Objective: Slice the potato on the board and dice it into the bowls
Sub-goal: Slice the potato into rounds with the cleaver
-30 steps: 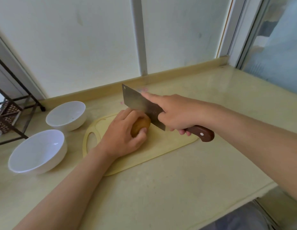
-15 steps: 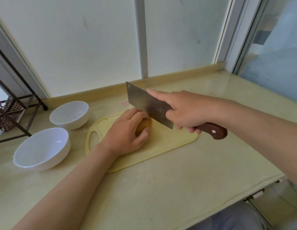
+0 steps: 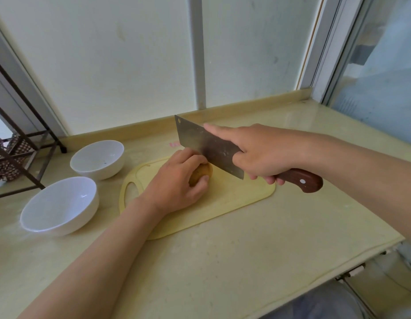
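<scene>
A brown potato [image 3: 202, 173] lies whole on the pale yellow cutting board [image 3: 232, 199]. My left hand [image 3: 176, 183] curls over it, fingers and thumb gripping its sides, hiding most of it. My right hand [image 3: 259, 153] grips the wooden handle of a steel cleaver [image 3: 204, 143], index finger stretched along the blade's spine. The blade stands just above and behind the potato, its edge close to my left knuckles. Two empty white bowls stand left of the board: a near bowl [image 3: 59, 204] and a far bowl [image 3: 97, 158].
A dark metal rack [image 3: 20, 155] with a checked cloth stands at the far left. The counter's back ledge [image 3: 245, 107] runs under the window wall. The counter's front edge [image 3: 337, 263] drops off at lower right.
The cleaver has lifted slightly and drawn back to the right, now above the potato instead of low against it. My left hand keeps its hold on the potato.
</scene>
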Available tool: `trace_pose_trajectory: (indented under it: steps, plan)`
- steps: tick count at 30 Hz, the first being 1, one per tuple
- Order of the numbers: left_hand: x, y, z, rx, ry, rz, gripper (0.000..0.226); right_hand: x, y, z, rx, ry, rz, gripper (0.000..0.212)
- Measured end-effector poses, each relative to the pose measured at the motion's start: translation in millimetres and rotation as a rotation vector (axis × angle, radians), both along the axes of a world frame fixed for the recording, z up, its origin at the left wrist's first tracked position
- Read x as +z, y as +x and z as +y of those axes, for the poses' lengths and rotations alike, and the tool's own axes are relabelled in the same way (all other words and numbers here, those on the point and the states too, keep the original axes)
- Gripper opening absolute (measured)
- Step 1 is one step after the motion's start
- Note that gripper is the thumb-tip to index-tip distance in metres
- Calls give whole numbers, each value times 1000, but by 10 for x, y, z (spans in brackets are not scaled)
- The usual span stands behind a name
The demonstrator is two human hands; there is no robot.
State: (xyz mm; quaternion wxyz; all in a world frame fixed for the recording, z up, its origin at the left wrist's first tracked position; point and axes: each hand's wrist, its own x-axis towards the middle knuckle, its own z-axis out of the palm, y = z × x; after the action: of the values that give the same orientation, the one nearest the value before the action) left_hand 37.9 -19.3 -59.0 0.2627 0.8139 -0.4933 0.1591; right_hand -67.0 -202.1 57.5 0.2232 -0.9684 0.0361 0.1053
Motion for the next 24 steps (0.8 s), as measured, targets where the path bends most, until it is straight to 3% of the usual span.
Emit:
trace_pose_trajectory:
  steps: [10, 15, 24]
  plan:
    - [-25, 7, -18, 77, -12, 54, 40, 17, 87, 1, 34, 2, 34, 83]
    - [-35, -8, -36, 61, -3, 10, 39, -289, 123, 86, 10, 30, 89, 83]
    - [-27, -20, 53, 51, -63, 101, 33, -388, 146, 156, -19, 49, 38, 85]
